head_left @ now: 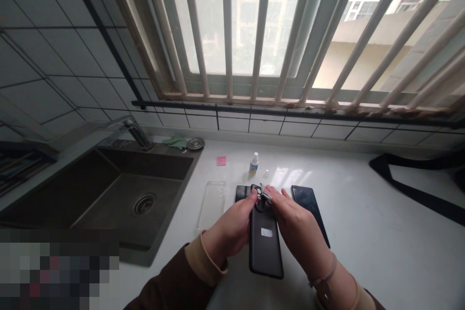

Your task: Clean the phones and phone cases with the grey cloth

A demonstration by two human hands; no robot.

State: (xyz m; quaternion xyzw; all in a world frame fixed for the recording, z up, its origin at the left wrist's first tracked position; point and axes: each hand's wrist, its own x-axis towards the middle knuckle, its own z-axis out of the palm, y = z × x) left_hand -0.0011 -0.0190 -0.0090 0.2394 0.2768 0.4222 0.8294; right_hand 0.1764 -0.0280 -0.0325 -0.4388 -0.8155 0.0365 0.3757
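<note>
My left hand grips a black phone along its left side, thumb near the round camera bump. The phone's back faces up, with a pale rectangular sticker on it. Closed at the camera end, my right hand pinches a small grey piece that looks like cloth against the lenses. Its fingertips are partly hidden. Behind the held phone, a second phone lies on the counter, mostly covered. Another dark phone rests just right of my right hand. A clear phone case lies to the left.
On the white counter stand a small white bottle and a tiny white piece. A pink note lies nearby. The dark sink with its faucet is at left; a black strap lies at right.
</note>
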